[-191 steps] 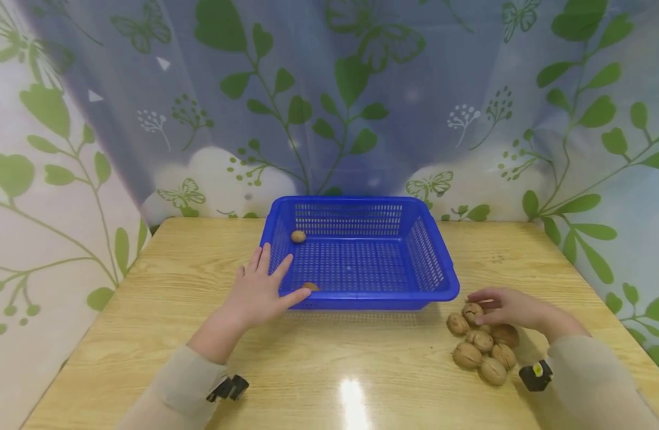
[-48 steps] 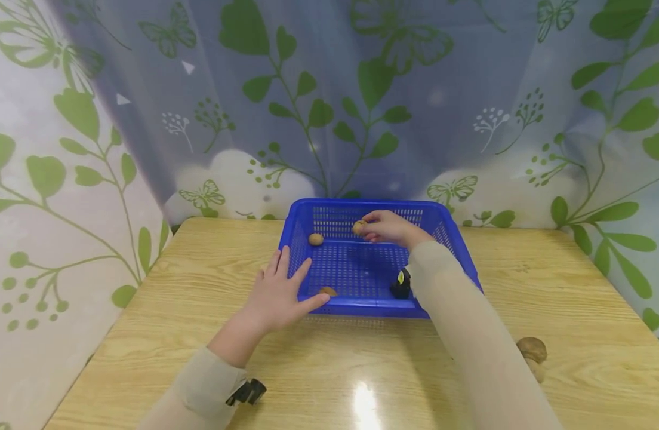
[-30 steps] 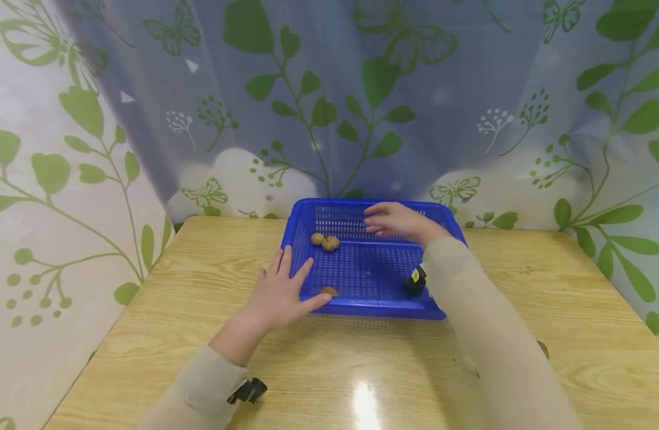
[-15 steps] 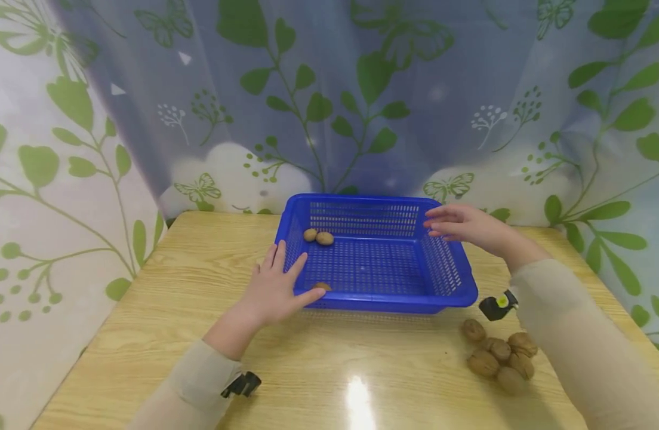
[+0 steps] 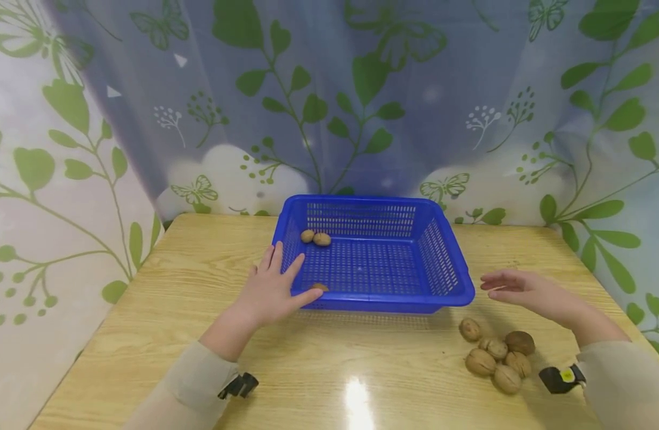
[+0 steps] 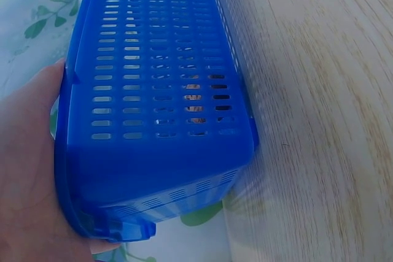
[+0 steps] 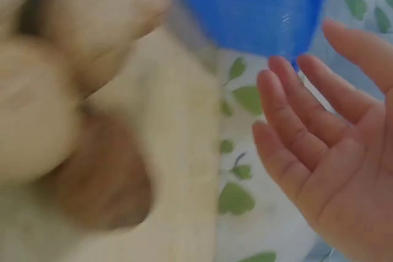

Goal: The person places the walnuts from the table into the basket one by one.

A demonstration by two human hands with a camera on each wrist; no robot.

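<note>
A blue plastic basket (image 5: 369, 298) with slotted walls stands on the table. My left hand (image 5: 267, 292) rests on its near left corner, fingers spread along the rim; the left wrist view shows that hand against the rim (image 6: 64, 170). Inside the basket, two walnuts (image 5: 322, 239) lie together at the back left, and a brown one (image 5: 320, 287) shows partly behind the front rim. My right hand (image 5: 533, 295) hovers right of the basket with nothing in it, fingers loosely bent. Below it sits a cluster of several walnuts (image 5: 495, 348), blurred in the right wrist view beside the relaxed fingers (image 7: 295, 127).
The wooden table (image 5: 388, 370) carries the basket and the walnut pile at its right side. A patterned cloth (image 5: 329, 107) with leaves and butterflies hangs behind and along both sides. Each wrist bears a small black camera (image 5: 562, 378).
My right hand carried a walnut into the basket and let it go beside the one at the back left. It then came back right, over the pile. My left hand stays at the corner.
</note>
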